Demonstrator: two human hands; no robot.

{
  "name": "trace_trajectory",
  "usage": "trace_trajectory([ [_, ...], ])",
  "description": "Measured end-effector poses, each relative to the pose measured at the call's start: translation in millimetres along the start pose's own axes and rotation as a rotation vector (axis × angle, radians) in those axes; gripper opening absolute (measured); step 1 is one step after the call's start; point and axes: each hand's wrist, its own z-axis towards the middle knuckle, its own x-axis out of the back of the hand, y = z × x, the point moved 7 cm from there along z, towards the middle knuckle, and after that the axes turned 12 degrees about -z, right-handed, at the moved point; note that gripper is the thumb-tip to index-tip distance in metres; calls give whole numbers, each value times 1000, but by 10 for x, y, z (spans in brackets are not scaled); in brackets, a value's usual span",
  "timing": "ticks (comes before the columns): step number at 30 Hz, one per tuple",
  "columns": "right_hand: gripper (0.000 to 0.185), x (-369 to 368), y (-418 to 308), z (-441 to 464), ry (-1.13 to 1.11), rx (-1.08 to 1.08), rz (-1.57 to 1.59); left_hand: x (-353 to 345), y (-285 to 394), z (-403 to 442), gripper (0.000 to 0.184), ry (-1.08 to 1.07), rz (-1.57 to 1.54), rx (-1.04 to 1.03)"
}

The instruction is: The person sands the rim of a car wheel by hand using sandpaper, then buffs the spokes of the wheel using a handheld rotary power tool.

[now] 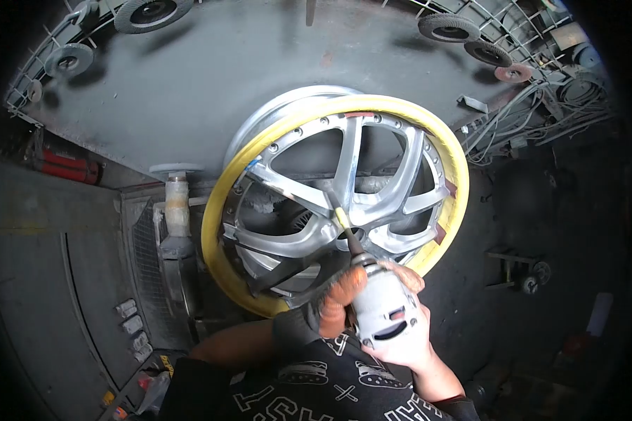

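Observation:
A silver alloy wheel rim with a yellow-covered outer lip stands tilted in front of me. My left hand, in an orange and grey glove, is closed around the front of a light-grey die grinder. The right hand looks bare and grips the grinder's body from the right; some of its fingers are hidden behind it. From the grinder a dark narrow neck reaches to a yellowish tip over the spokes near the hub. Whether the tip touches metal, I cannot tell.
Behind the rim is a grey panel, with abrasive discs on wire racks along its top. A bench machine with a round wheel stands left. Cables hang at right; a red cylinder lies far left.

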Motion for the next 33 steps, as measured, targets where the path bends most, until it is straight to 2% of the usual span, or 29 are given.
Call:
trace_trajectory([
  [1,76,-2,-39,71,12,1,-46,32,104,16,85,34,105,9],
  [3,77,-30,-6,156,-2,24,-85,71,127,86,84,11,34,-31],
  [6,78,-86,30,193,-26,36,-97,165,154,68,92,137,103,-89],
  [10,78,-108,23,68,15,103,-68,184,26,-23,98,47,87,14],
  [11,79,-126,41,-11,29,137,-40,150,-31,-93,96,31,19,52],
  [12,82,-188,133,-118,-2,80,26,196,-97,-174,93,32,13,57],
  [14,87,-196,10,-178,-18,183,-45,68,-17,-200,80,-167,159,-41],
  [15,89,-166,-117,-194,50,260,-174,17,9,-232,76,-233,205,-72],
  [16,89,-221,-66,-260,50,230,-104,38,-41,-300,78,-157,295,38],
  [18,84,-227,-38,-372,139,318,-142,5,-109,-407,80,-81,388,157],
  [21,80,-185,16,-484,206,419,-195,-103,-129,-486,86,74,287,208],
  [22,75,-203,5,-495,289,466,-251,-162,-123,-484,87,106,266,215],
  [24,74,-140,5,-395,268,487,-125,-251,-73,-387,92,111,286,221],
  [25,76,-120,8,-367,254,429,45,-242,-70,-368,95,132,292,209],
  [26,81,-118,118,-367,75,255,178,-253,-82,-381,95,128,299,212],
  [30,85,-123,60,-174,54,292,8,-187,43,-402,69,176,436,82],
  [32,85,-103,-25,-88,90,337,-14,-140,53,-357,66,148,280,56],
  [33,86,-138,80,-139,72,279,-51,-83,59,-388,69,233,305,95],
])
